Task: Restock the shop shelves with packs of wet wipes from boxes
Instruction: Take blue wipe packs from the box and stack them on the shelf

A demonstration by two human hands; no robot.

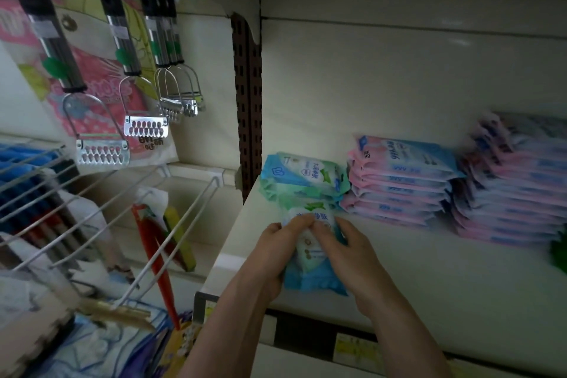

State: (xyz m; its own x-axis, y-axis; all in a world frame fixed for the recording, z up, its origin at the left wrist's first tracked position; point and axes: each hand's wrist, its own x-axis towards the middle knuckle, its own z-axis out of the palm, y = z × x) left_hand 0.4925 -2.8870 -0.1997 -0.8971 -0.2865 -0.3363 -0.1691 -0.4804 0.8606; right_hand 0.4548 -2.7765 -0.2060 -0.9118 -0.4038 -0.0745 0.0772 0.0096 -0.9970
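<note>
While at left front of shelf (pixel 445 301), gripping green-blue wipes pack (pixel 310 258) from both sides: left hand (pixel 271 250) fingers curled on its left edge, right hand (pixel 349 250) fingers curled over its right edge. Touching or just short of matching stack (pixel 302 178) behind. Further right, against back wall (pixel 399 77): pink-blue stack (pixel 399 181), then blurred taller stack (pixel 515 184). Can't tell if pack rests on shelf.

Rightmost pink stack (pixel 518 181) blurred, clipped by edge; held pack (pixel 313 276) half covered.
</note>
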